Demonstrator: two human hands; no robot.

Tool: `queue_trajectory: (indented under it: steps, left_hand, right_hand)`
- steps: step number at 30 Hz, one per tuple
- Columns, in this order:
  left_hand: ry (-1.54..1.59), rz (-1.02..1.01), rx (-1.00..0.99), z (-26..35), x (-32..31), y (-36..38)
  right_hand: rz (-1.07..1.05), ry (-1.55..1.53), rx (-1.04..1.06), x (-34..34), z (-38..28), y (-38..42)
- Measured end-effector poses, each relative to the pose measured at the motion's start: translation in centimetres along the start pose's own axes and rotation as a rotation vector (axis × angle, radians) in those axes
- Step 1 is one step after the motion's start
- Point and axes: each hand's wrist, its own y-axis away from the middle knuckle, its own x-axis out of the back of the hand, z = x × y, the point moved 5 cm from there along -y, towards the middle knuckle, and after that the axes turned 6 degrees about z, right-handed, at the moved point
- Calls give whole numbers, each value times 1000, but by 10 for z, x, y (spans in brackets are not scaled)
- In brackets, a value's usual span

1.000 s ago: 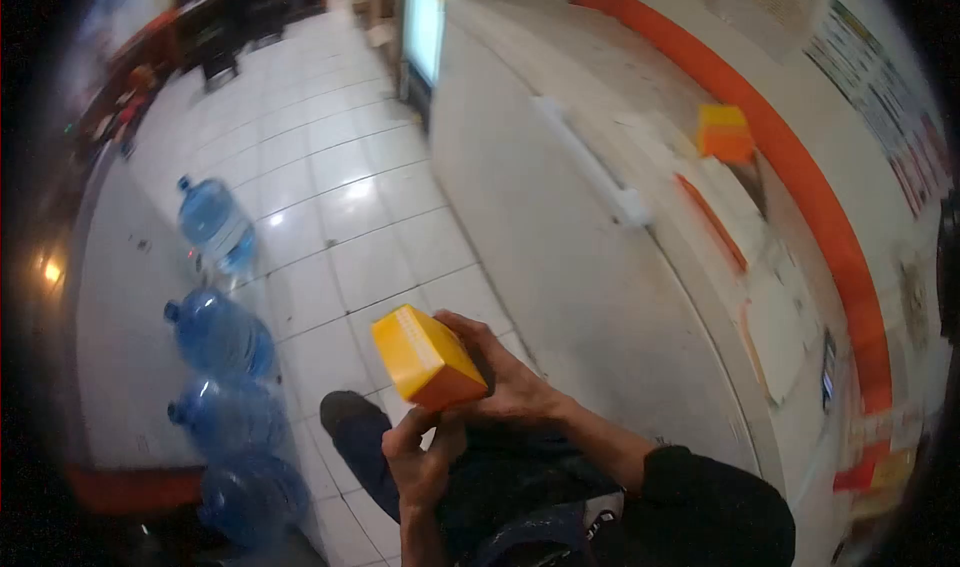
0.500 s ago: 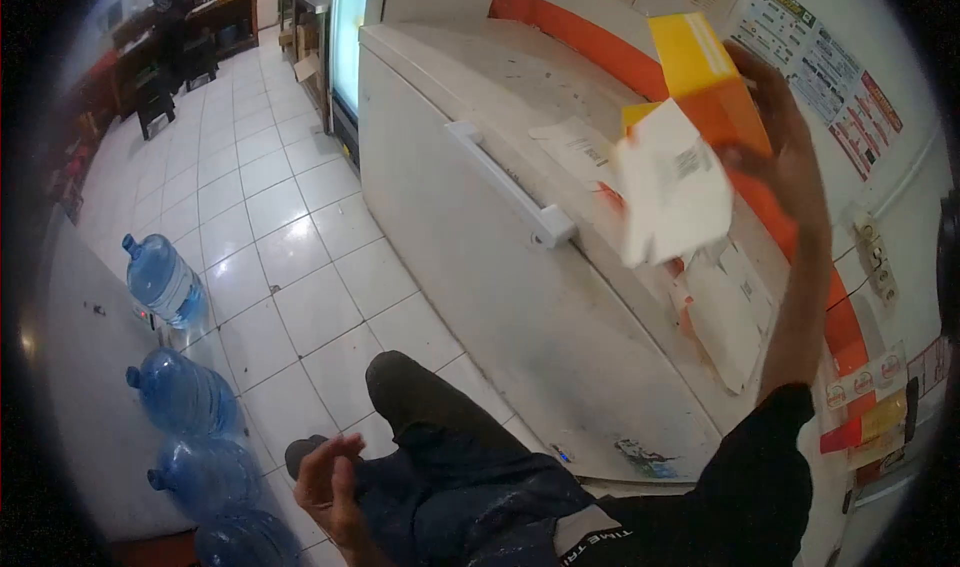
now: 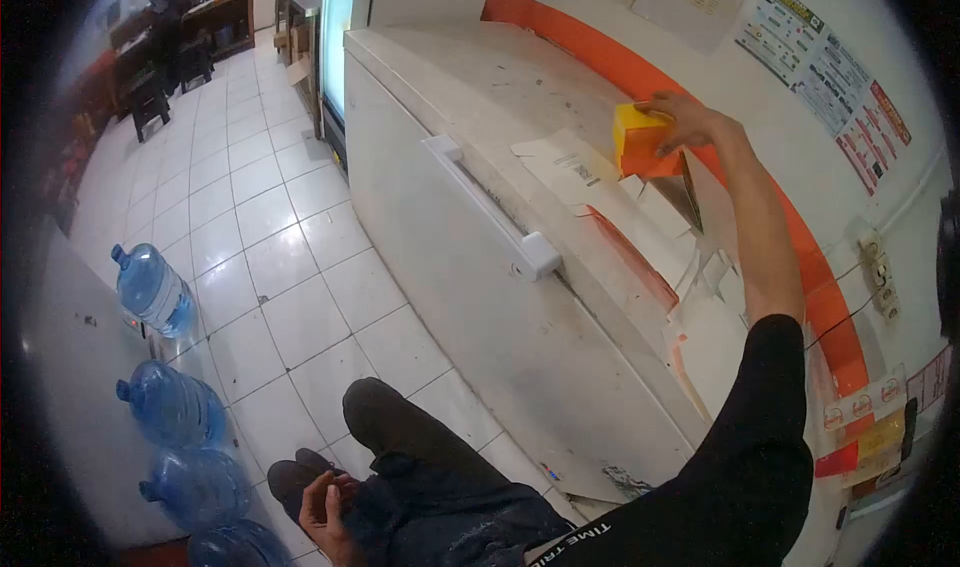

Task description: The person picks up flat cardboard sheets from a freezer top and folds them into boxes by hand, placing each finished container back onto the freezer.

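My right hand (image 3: 690, 125) reaches over the top of a chest freezer (image 3: 450, 62) and grips a small yellow and orange cardboard box (image 3: 645, 145). The fingers lie over the top of the box and the thumb on its near side. Flattened white cardboard pieces (image 3: 565, 167) with printing lie under and in front of the box, some with orange edges. Low beside my thigh hangs my left hand (image 3: 330, 512), with loosely curled fingers and nothing visible in it.
Several blue water jugs (image 3: 155, 289) line the left side of the tiled floor (image 3: 290, 277). The freezer's white handle (image 3: 490, 207) juts from its front. Power sockets (image 3: 880, 277) and posters (image 3: 825, 72) are on the right wall. A person (image 3: 167, 27) is far back left.
My right hand has lowered the box onto the freezer top; the white cardboard piece that hung beside it now lies among the others. My left hand has dropped slightly, its fingers more curled.
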Motion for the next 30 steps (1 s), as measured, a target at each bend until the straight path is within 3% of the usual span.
queue_trajectory:
  steps: [5,8,10,11,13,14,16,24,30]
  left_hand:
    - [3,61,7,2,-6,1]
    - [53,22,-2,-5,-3,-5]
    - [59,7,-12,-4,-2,-9]
    - [68,-5,-19,-2,-2,-9]
    - [67,15,-43,0,-2,-12]
    - [55,34,-63,2,0,-12]
    - [79,24,-51,6,1,-10]
    - [60,9,-105,-1,17,-8]
    - [101,19,-78,-9,25,-7]
  right_hand:
    - [-78,-131,-13,-40,18,-5]
    - [-36,-97,-124,-47,7,11]
    - [252,18,-97,-25,-6,22]
    - [248,17,-99,-16,-24,36]
    - [90,-502,-99,-4,-70,67]
    - [88,-503,-100,-10,-79,77]
    - [-235,-521,-13,-44,-100,93]
    - [-144,-787,-112,-83,-71,98]
    - [-220,-957,-140,-85,-72,109]
